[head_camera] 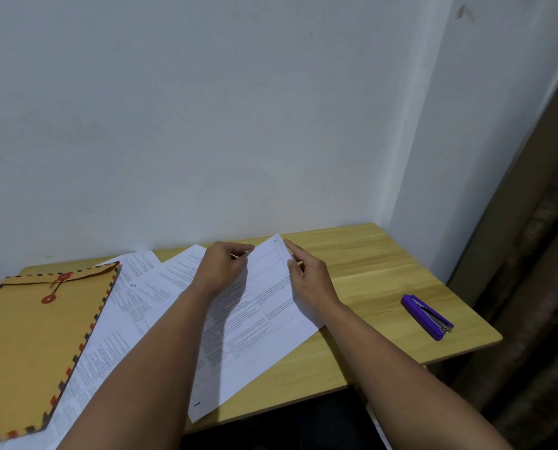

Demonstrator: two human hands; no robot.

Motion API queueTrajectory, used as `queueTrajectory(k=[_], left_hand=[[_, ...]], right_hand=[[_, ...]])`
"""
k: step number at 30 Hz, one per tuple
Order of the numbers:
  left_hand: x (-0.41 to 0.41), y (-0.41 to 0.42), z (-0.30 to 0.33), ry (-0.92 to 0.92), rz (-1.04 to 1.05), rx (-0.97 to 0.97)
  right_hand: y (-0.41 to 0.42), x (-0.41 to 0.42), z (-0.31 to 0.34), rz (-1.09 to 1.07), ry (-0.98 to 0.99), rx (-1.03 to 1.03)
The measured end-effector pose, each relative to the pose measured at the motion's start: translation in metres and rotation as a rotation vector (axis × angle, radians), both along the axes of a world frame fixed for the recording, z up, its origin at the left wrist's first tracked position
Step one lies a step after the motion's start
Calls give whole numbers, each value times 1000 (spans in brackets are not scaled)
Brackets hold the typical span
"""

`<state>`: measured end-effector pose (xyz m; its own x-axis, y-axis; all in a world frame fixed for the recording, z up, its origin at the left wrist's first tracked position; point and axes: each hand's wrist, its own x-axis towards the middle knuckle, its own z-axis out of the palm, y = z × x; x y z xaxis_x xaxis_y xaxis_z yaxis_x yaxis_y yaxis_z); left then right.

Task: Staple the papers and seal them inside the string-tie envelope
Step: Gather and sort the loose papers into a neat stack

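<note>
— What's over on the left?

— The string-tie envelope, flat on the wooden surface, its flap closed, overlapping loose printed papers.

— And the hands?

— The left hand has its grip pinched on the far edge of the top sheet. The right hand holds the same sheet's right edge, fingers half curled.

— The stapler?

— The purple stapler lies well apart, near the right edge, untouched.

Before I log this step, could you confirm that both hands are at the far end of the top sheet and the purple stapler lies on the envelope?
Not quite: the head view shows the purple stapler lying on the bare table, right of the papers; the envelope lies at the left. Both hands are at the top sheet.
</note>
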<state>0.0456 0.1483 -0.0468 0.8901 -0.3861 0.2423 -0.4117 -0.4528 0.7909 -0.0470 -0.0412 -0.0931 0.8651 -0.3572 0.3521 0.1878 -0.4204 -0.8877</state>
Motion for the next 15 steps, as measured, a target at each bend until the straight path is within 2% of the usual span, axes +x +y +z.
queueTrajectory(k=[9,15], left_hand=[[-4,5,4,-1,-47,23],[-2,9,5,-14,-27,12]], right_hand=[[5,4,2,7,29,104],[1,6,-10,1,20,-29]])
